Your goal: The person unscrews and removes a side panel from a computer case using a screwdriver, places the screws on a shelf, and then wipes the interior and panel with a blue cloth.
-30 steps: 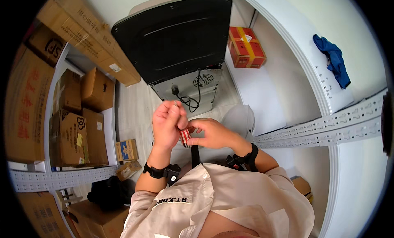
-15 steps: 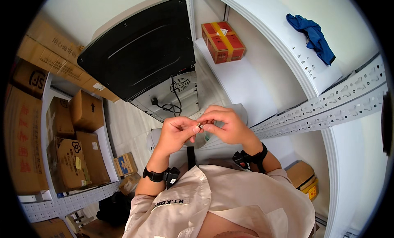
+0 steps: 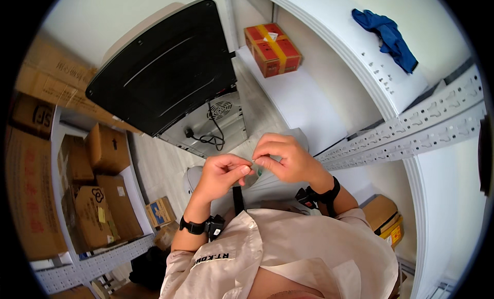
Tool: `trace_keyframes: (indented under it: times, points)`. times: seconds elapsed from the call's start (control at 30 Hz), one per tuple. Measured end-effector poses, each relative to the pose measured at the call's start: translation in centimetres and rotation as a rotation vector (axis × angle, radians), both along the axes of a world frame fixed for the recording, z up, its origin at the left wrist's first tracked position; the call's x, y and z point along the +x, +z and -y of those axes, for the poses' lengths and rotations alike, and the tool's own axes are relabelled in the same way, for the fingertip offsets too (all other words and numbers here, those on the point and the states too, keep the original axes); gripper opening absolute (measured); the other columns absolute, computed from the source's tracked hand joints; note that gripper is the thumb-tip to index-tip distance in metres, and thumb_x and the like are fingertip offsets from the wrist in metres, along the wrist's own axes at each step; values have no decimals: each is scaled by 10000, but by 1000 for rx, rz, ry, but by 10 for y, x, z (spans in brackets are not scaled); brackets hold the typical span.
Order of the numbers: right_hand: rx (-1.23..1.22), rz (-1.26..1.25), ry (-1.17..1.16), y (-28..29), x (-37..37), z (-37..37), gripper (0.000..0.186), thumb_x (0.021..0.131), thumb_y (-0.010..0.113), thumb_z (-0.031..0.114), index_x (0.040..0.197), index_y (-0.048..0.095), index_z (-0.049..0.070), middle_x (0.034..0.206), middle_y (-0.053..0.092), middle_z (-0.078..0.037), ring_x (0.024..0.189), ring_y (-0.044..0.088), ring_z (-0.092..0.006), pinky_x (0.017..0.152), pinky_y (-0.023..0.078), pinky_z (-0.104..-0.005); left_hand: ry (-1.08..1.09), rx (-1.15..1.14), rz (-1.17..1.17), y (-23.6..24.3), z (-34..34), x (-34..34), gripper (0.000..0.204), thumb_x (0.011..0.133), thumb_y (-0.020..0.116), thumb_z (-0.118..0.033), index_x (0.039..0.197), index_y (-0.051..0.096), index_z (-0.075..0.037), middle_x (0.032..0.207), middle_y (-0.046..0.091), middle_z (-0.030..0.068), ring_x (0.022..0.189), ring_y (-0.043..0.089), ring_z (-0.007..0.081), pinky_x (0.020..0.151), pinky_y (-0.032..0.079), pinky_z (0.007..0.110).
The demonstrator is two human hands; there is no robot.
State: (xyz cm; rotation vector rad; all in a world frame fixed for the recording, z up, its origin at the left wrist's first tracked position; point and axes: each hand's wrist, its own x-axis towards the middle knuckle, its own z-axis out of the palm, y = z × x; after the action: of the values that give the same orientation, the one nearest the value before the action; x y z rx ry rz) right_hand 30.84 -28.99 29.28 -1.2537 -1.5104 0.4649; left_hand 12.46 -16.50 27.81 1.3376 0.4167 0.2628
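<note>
My left hand (image 3: 224, 176) is raised in front of my chest, thumb and index finger pinched together. Close to its right, my right hand (image 3: 283, 157) also pinches, its fingertips near those of the left. Whatever lies between the fingertips is too small and covered to make out. Beyond the hands stands a machine with a large black panel (image 3: 164, 67). Its grey lower back carries a round vent (image 3: 220, 110) and a looped black power cord (image 3: 211, 139).
Several small screws (image 3: 380, 75) lie beside a blue cloth (image 3: 388, 39) on the upper right white shelf. A red box (image 3: 272, 49) sits on a lower shelf. Perforated metal uprights (image 3: 411, 116) run at my right. Cardboard boxes (image 3: 108, 147) fill shelves at my left.
The fingertips of the two hands have come slightly apart. A small metal piece visible between them before is now hidden. The view has shifted a little.
</note>
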Motion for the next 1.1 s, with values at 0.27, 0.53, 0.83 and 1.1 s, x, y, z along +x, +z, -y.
trace_keyframes:
  times: [0.27,0.53,0.83,1.1]
  points:
    - [68,606,-901,77,96,56,49,841,646,79,882,655,54,810,621,-86,685,612,-262,614,482,-338,100,-18,8,-26,-14,-13,92,896,667,-61,954,660,10,836,712,111,576,599,88,478,447,192]
    - [-80,886,-1363,115,179,79,99,864,614,121,895,679,54,880,642,-135,827,620,-336,722,498,-408,86,24,13,-32,-22,-4,127,903,677,-109,956,649,4,831,708,103,584,595,84,442,410,189]
    - [-338,834,-1450,104,207,73,170,880,560,137,938,688,41,928,638,-188,862,618,-376,771,496,-443,201,19,15,-44,-39,-25,110,918,650,-97,963,644,4,831,699,92,571,568,77,466,416,184]
    - [-619,745,-1421,109,214,72,166,854,599,149,933,727,79,935,693,-166,895,652,-356,784,511,-422,295,-28,-6,-53,-49,-36,100,926,635,-97,962,644,-4,827,684,61,576,545,69,500,412,193]
